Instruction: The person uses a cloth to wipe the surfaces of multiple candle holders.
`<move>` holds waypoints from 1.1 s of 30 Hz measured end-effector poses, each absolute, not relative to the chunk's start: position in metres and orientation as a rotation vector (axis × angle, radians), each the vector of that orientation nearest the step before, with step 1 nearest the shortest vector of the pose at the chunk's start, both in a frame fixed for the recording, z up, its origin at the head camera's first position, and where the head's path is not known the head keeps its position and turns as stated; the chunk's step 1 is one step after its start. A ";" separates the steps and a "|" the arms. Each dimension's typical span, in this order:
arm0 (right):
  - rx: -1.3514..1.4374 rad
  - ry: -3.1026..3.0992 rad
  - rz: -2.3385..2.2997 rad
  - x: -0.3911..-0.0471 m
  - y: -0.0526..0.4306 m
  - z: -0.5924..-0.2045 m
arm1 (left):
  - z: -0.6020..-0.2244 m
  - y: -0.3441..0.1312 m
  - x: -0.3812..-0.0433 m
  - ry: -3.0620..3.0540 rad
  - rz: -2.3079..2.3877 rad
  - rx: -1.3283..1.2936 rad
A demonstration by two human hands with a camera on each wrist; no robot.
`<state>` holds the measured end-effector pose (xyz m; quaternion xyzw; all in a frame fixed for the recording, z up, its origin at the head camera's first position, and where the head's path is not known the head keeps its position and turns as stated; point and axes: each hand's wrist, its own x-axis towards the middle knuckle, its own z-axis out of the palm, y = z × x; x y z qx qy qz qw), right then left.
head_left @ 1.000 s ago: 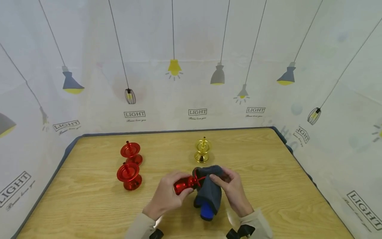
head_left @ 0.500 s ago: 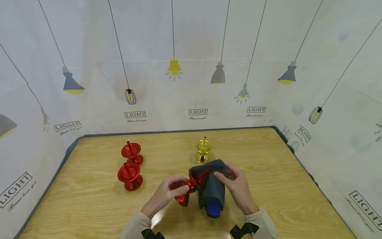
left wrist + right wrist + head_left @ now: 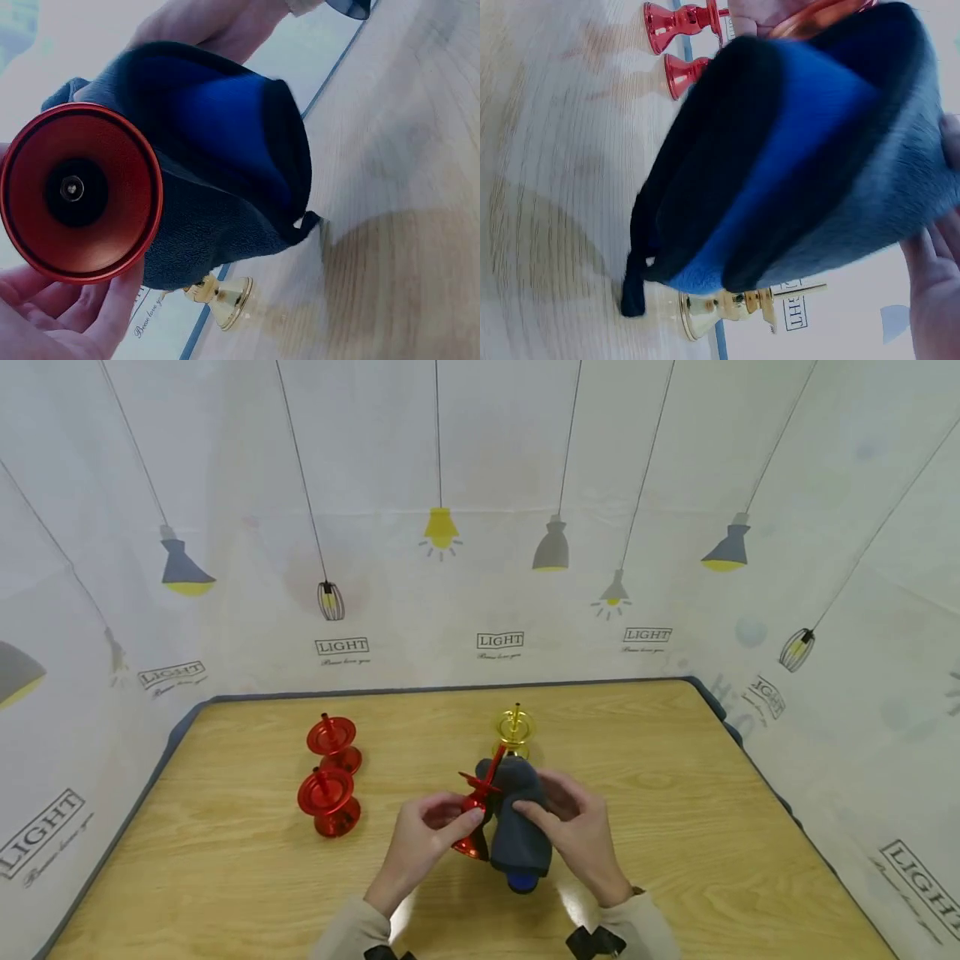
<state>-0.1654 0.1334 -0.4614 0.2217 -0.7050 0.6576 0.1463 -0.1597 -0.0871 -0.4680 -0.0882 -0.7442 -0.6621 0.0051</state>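
My left hand [image 3: 422, 843] grips a shiny red candle holder [image 3: 476, 800] by its stem, tilted with its spike up and to the right. The left wrist view looks into the hollow underside of its round base [image 3: 124, 225]. A dark blue-grey cloth [image 3: 521, 837], folded with a bright blue face inside, is pinched in my right hand [image 3: 581, 827], thumb on the near side. The cloth stands against the right side of the holder's dish and spike. In the right wrist view the folded cloth [image 3: 855, 195] hides most of the held candle holder.
Two more red candle holders, a nearer one [image 3: 328, 802] and a farther one [image 3: 333, 739], stand upright at the left. Behind the cloth stands a gold candle holder [image 3: 514, 727], its base partly covered. A printed curtain [image 3: 390, 527] encloses the wooden table [image 3: 675, 777].
The red candle holder has turned from lying nearly sideways to more upright, my left hand now at its stem. The cloth has swung from around its dish to its right side.
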 end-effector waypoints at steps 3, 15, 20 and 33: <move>0.775 -2.061 1.832 -0.166 0.135 -0.460 | -0.466 -0.085 -0.158 -2.294 -2.097 -0.220; 0.803 -2.054 1.495 -0.179 0.120 -0.466 | -0.460 -0.081 -0.155 -2.248 -2.451 -0.198; 0.696 -2.050 1.763 -0.179 0.117 -0.470 | -0.466 -0.084 -0.157 -1.862 -3.089 -0.196; 0.852 -2.091 1.312 -0.183 0.125 -0.458 | -0.462 -0.078 -0.154 -2.296 -2.280 -0.194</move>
